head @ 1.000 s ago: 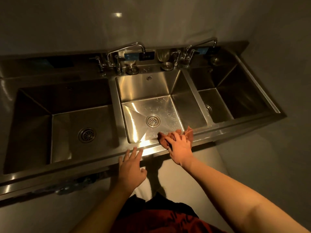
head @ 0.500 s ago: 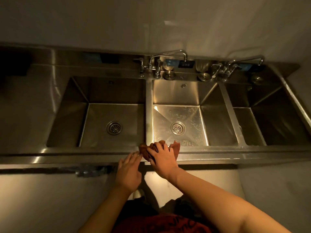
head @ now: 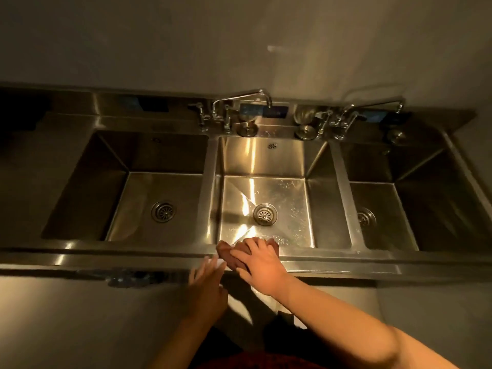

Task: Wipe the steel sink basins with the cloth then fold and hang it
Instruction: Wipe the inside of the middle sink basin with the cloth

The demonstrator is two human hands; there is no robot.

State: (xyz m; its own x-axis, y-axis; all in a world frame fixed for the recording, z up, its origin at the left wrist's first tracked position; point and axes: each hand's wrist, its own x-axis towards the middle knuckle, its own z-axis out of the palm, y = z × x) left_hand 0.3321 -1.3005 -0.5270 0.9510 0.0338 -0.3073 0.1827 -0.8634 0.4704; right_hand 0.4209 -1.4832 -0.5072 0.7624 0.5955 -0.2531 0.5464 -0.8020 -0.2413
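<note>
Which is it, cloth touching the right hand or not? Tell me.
Touching. The head view shows the right hand spread flat on the cloth at the middle basin's front rim.

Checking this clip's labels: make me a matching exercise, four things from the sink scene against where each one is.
Things:
1. cloth
2. right hand
3. left hand
4. wet streaks

Places:
A. floor of the middle basin
B. front rim of the sink, under a hand
C. fingers straight, at the rim beside the cloth
D. pressing on the cloth

Pairs: 1-B, 2-D, 3-C, 4-A
</note>
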